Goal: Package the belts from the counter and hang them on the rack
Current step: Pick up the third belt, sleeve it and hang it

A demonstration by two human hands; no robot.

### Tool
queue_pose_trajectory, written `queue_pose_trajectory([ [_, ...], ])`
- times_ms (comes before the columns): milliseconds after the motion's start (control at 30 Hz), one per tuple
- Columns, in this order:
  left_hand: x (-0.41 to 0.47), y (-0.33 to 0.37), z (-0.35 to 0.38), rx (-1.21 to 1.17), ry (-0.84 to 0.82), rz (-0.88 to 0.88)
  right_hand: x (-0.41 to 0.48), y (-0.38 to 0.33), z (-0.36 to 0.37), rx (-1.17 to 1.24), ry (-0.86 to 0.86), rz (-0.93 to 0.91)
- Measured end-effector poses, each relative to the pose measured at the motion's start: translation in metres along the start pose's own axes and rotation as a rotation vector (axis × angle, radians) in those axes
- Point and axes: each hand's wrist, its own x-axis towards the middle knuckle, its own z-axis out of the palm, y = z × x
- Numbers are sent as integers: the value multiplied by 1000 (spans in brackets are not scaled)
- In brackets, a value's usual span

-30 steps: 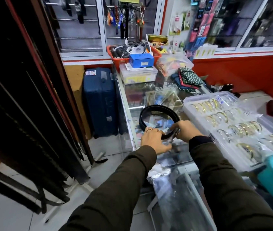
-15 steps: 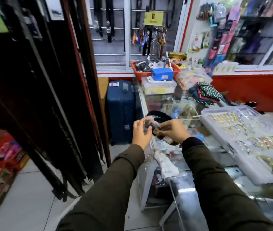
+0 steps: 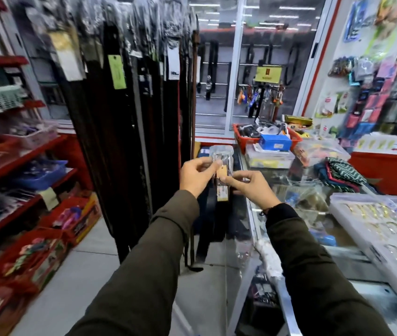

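Shelves: red metal shelving [image 3: 26,151] stood at far left, stacked with blurred baskets and boxes.
Rack: a tall rack of hanging black and brown belts [image 3: 132,112] rose just left of the hands, plastic-wrapped at the top.
Left hand [image 3: 196,175]: fingers pinched narrowly on the clear plastic sleeve [image 3: 221,154] around the belt's top.
Belt: the black leather belt [image 3: 210,214] hung straight down between rack and counter.
Right hand [image 3: 253,187]: fingertips pinched the small orange paper tag [image 3: 223,174] on the belt.
Counter: the glass display counter [image 3: 289,180] lay at right, bearing a clear plastic tray of gold bangles [image 3: 374,219].
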Motion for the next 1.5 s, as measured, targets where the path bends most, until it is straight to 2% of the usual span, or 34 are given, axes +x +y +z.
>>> queue_pose_trajectory([
  [133, 12, 51, -23, -77, 74, 77, 5, -39, 12, 187, -152, -54],
  [233, 19, 83, -39, -176, 110, 106, 15, -75, 22, 253, -111, -137],
  [367, 25, 121, -61, -225, 49, 150, 27, -125, 30, 420, -54, -247],
  [600, 52, 208, -80, -280, 44, 296, 49, -206, 42, 678, -29, -374],
  [833, 79, 248, -74, -357, 149, 248, 70, -262, 39, 559, -2, -393],
  [967, 85, 246, -65, -399, 155, 171, 77, -261, 34, 533, 9, -358],
  [1200, 94, 246, -59, -412, 145, 138, 88, -263, 29, 540, -15, -343],
  [1333, 99, 240, -61, -441, 162, 114, 99, -260, 31, 445, 17, -326],
  [1433, 103, 230, -65, -358, 185, 132, 107, -251, 37, 385, 16, -341],
  [1500, 106, 223, -66, -223, 222, 191, 111, -244, 42, 205, 103, -428],
])
